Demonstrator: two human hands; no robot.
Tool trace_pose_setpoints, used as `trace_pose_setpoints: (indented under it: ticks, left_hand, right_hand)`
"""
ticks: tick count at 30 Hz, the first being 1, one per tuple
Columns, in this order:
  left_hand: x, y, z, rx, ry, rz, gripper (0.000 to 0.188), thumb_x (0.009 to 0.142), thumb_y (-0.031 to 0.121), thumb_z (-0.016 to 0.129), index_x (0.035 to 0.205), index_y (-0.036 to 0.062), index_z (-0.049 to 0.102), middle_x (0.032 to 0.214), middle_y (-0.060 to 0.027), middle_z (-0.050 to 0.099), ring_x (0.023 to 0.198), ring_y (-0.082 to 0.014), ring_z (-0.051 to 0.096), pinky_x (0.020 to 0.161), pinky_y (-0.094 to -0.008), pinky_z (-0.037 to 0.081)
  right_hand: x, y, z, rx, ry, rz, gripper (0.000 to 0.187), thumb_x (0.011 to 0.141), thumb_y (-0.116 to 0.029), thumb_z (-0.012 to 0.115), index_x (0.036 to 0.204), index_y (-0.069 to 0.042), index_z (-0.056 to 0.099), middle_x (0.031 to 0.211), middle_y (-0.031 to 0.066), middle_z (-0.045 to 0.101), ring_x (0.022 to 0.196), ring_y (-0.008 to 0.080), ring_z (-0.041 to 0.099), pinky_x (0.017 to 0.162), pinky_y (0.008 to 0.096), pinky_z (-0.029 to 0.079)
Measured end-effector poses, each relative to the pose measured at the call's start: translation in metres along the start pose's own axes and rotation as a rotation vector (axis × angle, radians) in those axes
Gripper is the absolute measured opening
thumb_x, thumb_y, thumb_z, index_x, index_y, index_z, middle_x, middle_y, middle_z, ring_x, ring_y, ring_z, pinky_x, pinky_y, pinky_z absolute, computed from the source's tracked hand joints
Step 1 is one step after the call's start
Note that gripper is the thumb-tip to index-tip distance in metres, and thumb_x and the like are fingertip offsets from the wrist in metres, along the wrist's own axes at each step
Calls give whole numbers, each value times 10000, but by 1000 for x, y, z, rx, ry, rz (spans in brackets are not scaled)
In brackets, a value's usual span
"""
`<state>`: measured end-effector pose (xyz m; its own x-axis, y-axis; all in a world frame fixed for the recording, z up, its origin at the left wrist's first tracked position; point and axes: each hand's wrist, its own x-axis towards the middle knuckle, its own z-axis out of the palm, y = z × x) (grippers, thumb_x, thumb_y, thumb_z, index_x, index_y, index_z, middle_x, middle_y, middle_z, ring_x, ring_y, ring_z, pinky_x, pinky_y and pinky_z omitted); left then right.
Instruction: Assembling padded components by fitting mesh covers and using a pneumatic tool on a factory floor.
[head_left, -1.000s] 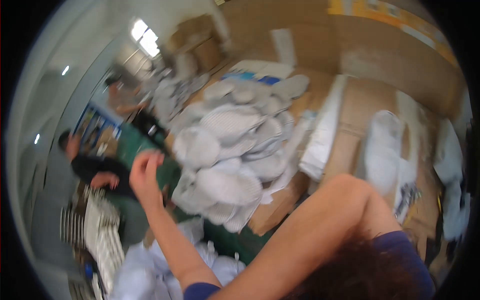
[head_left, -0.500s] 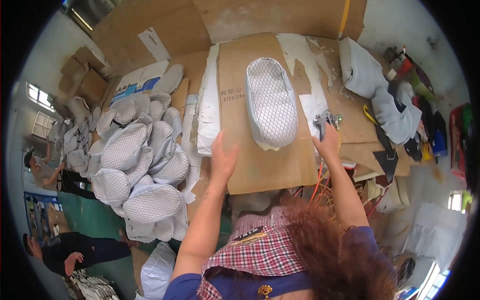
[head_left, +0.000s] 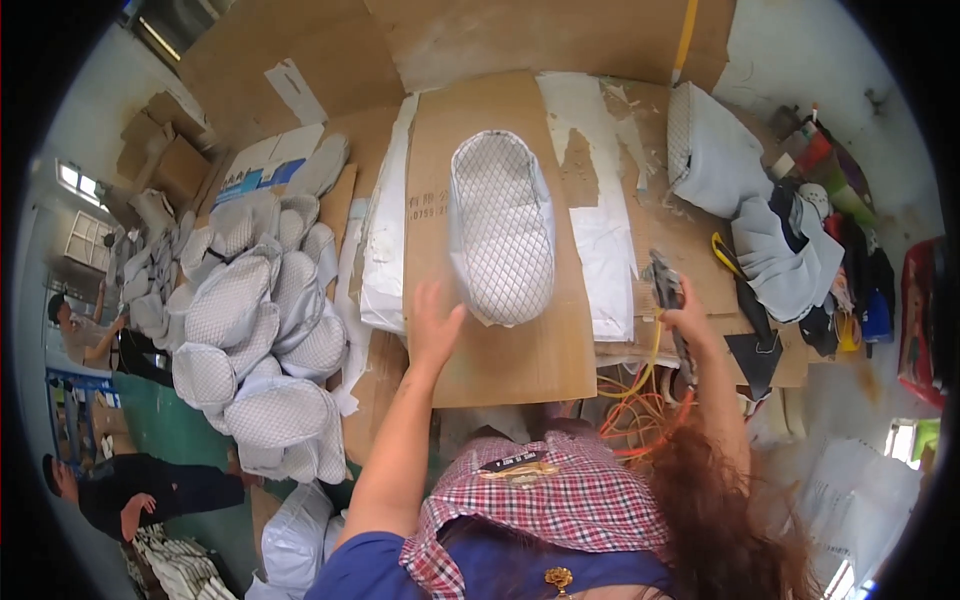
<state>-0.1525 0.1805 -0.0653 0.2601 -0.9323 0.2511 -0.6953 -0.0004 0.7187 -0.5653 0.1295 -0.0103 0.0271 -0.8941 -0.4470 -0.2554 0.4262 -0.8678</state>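
A pale grey quilted fabric piece (head_left: 507, 240), long, rounded and slipper-shaped with a raised rim, lies on a cardboard sheet (head_left: 425, 300). My left hand (head_left: 434, 330) is open with fingers apart, near the lower left of that piece and not touching it. To the right, my right hand (head_left: 690, 315) is closed round a metal spray gun (head_left: 664, 283), held upright beside the cardboard's right edge. A yellow and orange hose runs near the gun. The trigger and fingertips are partly hidden.
A large heap of similar quilted pieces (head_left: 270, 330) stands on the left. On the right are a folded quilted piece (head_left: 712, 150), white fabric (head_left: 785, 260) and dark scraps (head_left: 757, 357). Tangled orange hoses (head_left: 640, 425) hang below the bench edge. Two people are at far left.
My right hand has lifted the spray gun off the bench and drawn it back toward me and to the right. My left hand has stayed near the quilted piece's lower left; the view has shifted slightly.
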Motion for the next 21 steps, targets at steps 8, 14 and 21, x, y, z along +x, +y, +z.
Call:
trace_pose_setpoints:
  ticks: [8,14,21]
  left_hand:
    - [-164,-165,-102,-332,10,-897,136,766,161,574,863,67,558,692,-15,524,524,-113,516,423,-236,418]
    - [-259,-211,-139,-397,-166,-1320,114,800,217,504,817,115,552,656,-16,539,482,-157,533,402,-272,415]
    - [-290,-186,-150,-300,-140,-1524,140,769,156,523,892,99,559,689,-23,555,466,-173,542,376,-279,395]
  right_hand:
    - [-177,-115,22,31,-170,-458,510,819,-32,558,1285,-44,350,988,43,521,869,83,489,754,223,413]
    - [-218,-133,66,-54,-258,-609,552,781,57,554,1287,-37,354,903,20,529,836,76,491,733,214,410]
    - [-267,-104,62,-61,-47,-568,535,740,7,596,1239,-1,403,875,27,527,747,81,502,665,207,423]
